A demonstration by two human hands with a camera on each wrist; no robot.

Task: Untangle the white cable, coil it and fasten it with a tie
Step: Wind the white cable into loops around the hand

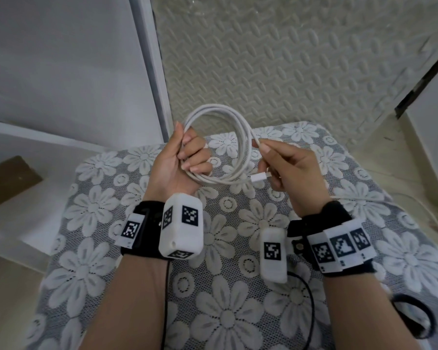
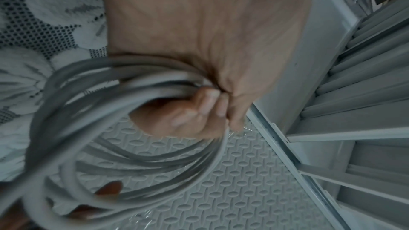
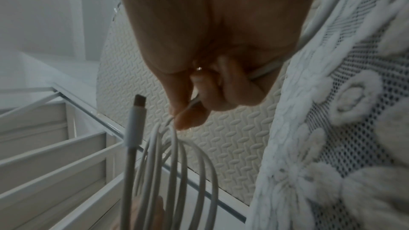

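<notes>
Left hand: your left hand (image 1: 178,160) is curled round the left side of the coil, thumb up along the loops, all turns gripped together.
Right hand: your right hand (image 1: 286,168) pinches one strand at the right side of the coil between thumb and forefinger; the other fingers are curled under it.
White cable: the white cable (image 1: 220,145) is held up off the worktop (image 1: 238,236), between both hands, already wound into several round loops.
Connector: one plug end (image 1: 259,177) sticks out at the near right of the coil, just beside your right fingers; the wrist view shows it (image 3: 138,118) standing free of the loops.
Loose tail: a white strand (image 1: 359,198) runs off across the cloth to the right; looks like cable not yet wound, can't confirm.
Step in hand: likely laying the last turn onto the coil.
How to do it well: keep the left grip firm so the turns don't spring apart; feed the strand along the same curve as the other loops, no twist; tuck the plug flat to the bundle before tying.
Tie: none clearly seen; a dark loop (image 1: 415,317) lies at the near right edge, can't tell what it is.
Risk: letting go with the left lets the loops fan out.
Writing: no brand or words readable; only black-and-white square marker codes (image 1: 189,214) on the wrist units.
</notes>
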